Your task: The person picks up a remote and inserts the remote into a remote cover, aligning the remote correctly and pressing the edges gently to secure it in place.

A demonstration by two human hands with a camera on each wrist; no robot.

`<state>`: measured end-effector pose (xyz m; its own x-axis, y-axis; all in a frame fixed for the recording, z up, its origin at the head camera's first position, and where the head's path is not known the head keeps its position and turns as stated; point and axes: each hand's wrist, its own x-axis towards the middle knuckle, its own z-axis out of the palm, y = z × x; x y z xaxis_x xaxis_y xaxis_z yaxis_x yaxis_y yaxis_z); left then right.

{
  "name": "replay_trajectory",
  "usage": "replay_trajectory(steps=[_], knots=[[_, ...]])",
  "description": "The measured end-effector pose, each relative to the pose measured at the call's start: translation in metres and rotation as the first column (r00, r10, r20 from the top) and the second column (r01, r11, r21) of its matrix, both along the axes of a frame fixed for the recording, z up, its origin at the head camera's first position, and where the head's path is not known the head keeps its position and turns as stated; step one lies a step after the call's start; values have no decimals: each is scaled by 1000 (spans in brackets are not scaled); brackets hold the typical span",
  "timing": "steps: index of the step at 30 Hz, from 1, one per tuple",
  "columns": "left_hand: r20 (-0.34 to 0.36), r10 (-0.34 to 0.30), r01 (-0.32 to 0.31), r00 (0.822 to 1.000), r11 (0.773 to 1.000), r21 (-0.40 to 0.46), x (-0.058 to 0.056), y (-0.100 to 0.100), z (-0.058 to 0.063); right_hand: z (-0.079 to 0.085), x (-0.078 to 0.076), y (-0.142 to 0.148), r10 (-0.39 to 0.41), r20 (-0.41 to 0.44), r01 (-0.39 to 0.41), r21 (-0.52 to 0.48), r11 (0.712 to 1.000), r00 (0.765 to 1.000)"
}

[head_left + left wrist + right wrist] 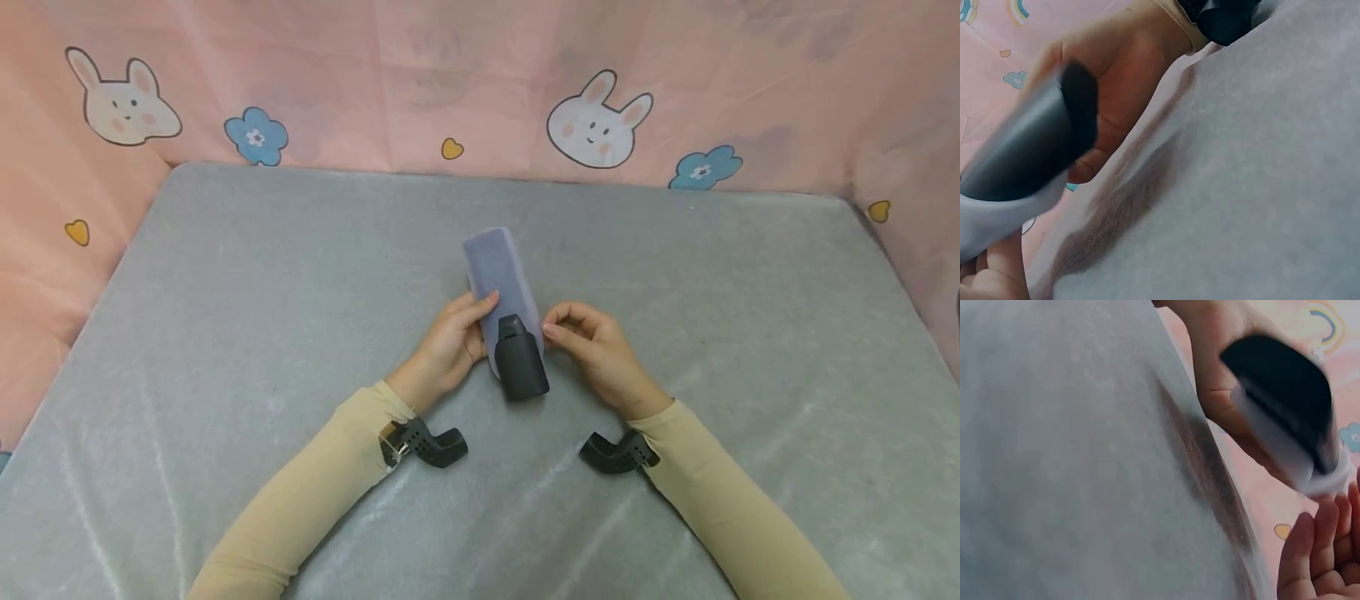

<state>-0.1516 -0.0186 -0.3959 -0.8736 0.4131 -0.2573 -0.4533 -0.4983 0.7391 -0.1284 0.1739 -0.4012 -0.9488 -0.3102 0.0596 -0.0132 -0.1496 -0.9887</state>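
Observation:
A long lavender case (502, 275) with a paler, translucent rim tilts over the table in the head view. From its near end sticks a smooth black piece (521, 367) with a narrower top segment; its exact kind does not show. My left hand (450, 346) grips the case's left side, thumb across its face and fingers behind it. On the opposite edge, my right hand (600, 354) pinches the rim between thumb and bent index finger. In the right wrist view, the fingers (1325, 547) of that hand curl loosely beside the case's end. The black piece looks blurred there.
Grey plush cloth covers the table (262, 333). A pink curtain (337, 83) printed with rabbits, flowers and hearts hangs along the back and sides. Black camera mounts (435, 446) project inward from both wrists, over beige sleeves (315, 492).

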Motion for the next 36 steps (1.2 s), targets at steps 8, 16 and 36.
replay_trajectory(steps=[8, 16, 36], knots=[[-23, 69, -70, 997, 997, -20, 0, 2, 0, 0, 1, -1, -66, -72, 72, 93, 993, 995], [-46, 99, -101, 994, 994, -39, 0, 3, 1, 0, 1, -4, -126, -108, 138, 119, 983, 986], [-67, 65, -68, 996, 997, -43, 2, 5, 1, -3, 2, -4, -135, -176, 169, 190, 967, 975]])
